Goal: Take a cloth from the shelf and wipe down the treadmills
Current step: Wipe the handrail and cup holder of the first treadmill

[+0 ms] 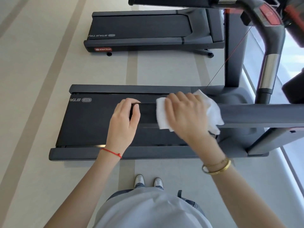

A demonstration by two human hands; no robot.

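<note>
I stand beside the near treadmill [92, 124], whose dark side handrail [256, 114] runs across in front of me. My left hand [123, 122] grips the free end of that handrail, fingers curled round it. My right hand [184, 112] grips a white cloth [212, 112] wrapped over the rail just right of the left hand. The cloth bunches out on both sides of the hand. A second treadmill [148, 28] stands farther away, parallel to the first.
The near treadmill's upright and console arm with a chrome section [269, 71] rise at the right. A thin red safety cord [230, 55] hangs down from the console. Pale striped floor [41, 96] lies to the left and between the machines. My shoes [148, 181] are close to the deck's side rail.
</note>
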